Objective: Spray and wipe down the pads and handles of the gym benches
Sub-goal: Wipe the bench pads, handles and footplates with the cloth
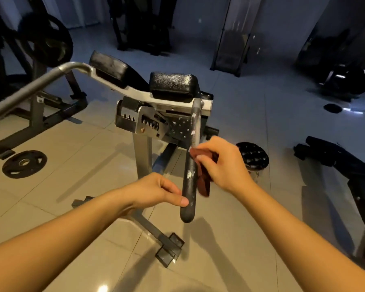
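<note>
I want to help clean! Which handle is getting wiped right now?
Look for the bench in the middle of the floor, the one with two black pads on top. From its right side a short handle sticks out toward the camera. Unlike the long grey bar on the left, it is dark, flecked with white, and has a red cloth against it.

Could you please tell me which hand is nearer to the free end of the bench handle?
Left. The left hand holds the handle just above its free end; the right hand presses a red cloth against it higher up.
</note>
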Available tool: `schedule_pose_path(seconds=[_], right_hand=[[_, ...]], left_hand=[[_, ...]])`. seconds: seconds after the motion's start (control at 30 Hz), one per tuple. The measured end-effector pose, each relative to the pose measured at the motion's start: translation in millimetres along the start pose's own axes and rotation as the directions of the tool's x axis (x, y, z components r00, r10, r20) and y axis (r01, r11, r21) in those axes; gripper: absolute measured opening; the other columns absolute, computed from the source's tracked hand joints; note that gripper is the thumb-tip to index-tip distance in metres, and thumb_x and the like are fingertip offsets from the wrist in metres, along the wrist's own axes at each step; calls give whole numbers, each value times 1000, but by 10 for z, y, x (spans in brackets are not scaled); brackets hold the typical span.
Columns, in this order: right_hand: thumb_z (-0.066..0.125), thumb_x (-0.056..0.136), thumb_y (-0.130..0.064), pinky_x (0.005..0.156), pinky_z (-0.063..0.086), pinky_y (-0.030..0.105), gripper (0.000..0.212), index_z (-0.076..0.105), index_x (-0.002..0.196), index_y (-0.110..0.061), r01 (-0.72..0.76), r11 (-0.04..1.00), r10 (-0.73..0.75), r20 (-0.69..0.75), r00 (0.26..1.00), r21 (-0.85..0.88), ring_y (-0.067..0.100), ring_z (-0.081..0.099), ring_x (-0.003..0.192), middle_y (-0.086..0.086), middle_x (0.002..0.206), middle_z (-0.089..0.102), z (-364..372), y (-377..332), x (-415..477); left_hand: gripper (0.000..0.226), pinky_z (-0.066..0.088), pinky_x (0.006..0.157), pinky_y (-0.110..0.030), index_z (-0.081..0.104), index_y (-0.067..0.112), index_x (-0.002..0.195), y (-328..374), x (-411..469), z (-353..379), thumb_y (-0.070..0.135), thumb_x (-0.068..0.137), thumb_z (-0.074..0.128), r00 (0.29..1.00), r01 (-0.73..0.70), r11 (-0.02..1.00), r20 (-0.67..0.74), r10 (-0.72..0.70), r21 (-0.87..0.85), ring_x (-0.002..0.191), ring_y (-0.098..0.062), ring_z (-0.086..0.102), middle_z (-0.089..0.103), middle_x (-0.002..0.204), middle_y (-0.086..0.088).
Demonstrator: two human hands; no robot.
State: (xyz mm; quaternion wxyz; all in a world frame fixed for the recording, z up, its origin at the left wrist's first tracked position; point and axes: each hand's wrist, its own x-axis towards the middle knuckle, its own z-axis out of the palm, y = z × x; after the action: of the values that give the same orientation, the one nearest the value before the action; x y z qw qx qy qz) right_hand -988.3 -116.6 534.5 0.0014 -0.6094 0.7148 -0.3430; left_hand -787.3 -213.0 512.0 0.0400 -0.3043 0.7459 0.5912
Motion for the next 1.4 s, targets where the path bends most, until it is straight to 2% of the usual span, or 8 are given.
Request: schedule_pose_path(seconds=[0.1, 0.3, 0.43, 0.93, 1.07, 1.2, 1.3, 1.4], right_hand=[[72, 92, -22, 77, 40, 9, 11, 73, 102, -27, 42, 999, -41, -41, 998, 29, 1, 56, 88, -15, 89, 61, 40, 62, -176], [73, 90, -21, 76, 46, 30, 5, 74, 94, -18, 76, 996, -84, -200, 976, -44, 19, 63, 88, -2, 89, 69, 71, 287, 550], [73, 92, -19, 72, 48, 24, 5, 76, 95, -16, 160, 987, -163, -265, 950, -35, 15, 63, 83, -4, 86, 69, 141, 349, 462], [71, 94, -20, 81, 47, 17, 11, 76, 103, -23, 404, 914, -403, -214, 890, -41, 8, 60, 90, -11, 93, 65, 271, 184, -631], [68, 94, -22, 88, 52, 37, 11, 78, 101, -23, 234, 965, -258, -246, 934, -122, 17, 62, 94, -3, 98, 70, 184, 318, 218], [67, 96, -18, 86, 52, 35, 14, 79, 102, -20, 141, 979, -175, -249, 953, -149, 20, 64, 96, 1, 102, 73, 103, 364, 779], [68, 96, -19, 89, 54, 41, 12, 79, 100, -23, 176, 982, -188, -265, 946, -66, 16, 62, 93, -3, 100, 71, 156, 324, 470], [69, 96, -22, 83, 50, 26, 11, 77, 99, -30, 314, 949, -305, -195, 932, 16, 8, 60, 92, -15, 96, 66, 180, 184, -288]], left_hand=[[22, 39, 79, -30, 83, 22, 92, -55, -15, 68, 40, 79, 85, 998, -47, 999, -37, 47, -14, 81, -8, 56, 72, 81, 12], [28, 34, 76, -35, 81, 14, 85, -65, -109, 207, 41, 82, 78, 984, -135, 991, -111, 136, 17, 79, -16, 46, 66, 78, -5], [28, 32, 62, -24, 74, 21, 65, -173, -103, 347, 37, 89, 73, 960, -188, 982, -217, 178, -26, 59, -4, 42, 57, 61, 7], [24, 33, 61, -25, 71, 15, 98, -273, -86, 531, 38, 90, 70, 922, -238, 965, -338, 188, -113, 63, -7, 45, 61, 73, 1], [22, 33, 58, -22, 77, 17, 91, -311, -50, 555, 38, 88, 71, 920, -241, 958, -351, 174, -157, 62, -7, 44, 62, 76, 0], [22, 32, 55, -19, 79, 15, 90, -315, -32, 535, 36, 88, 73, 924, -238, 947, -352, 152, -217, 61, -7, 45, 62, 79, -5], [20, 32, 56, -20, 81, 17, 84, -306, -43, 548, 35, 88, 73, 924, -248, 943, -346, 161, -224, 60, -6, 47, 65, 79, -5], [20, 31, 56, -21, 81, 20, 79, -329, -61, 583, 33, 90, 72, 920, -287, 928, -340, 197, -238, 62, -7, 47, 61, 86, -9]])
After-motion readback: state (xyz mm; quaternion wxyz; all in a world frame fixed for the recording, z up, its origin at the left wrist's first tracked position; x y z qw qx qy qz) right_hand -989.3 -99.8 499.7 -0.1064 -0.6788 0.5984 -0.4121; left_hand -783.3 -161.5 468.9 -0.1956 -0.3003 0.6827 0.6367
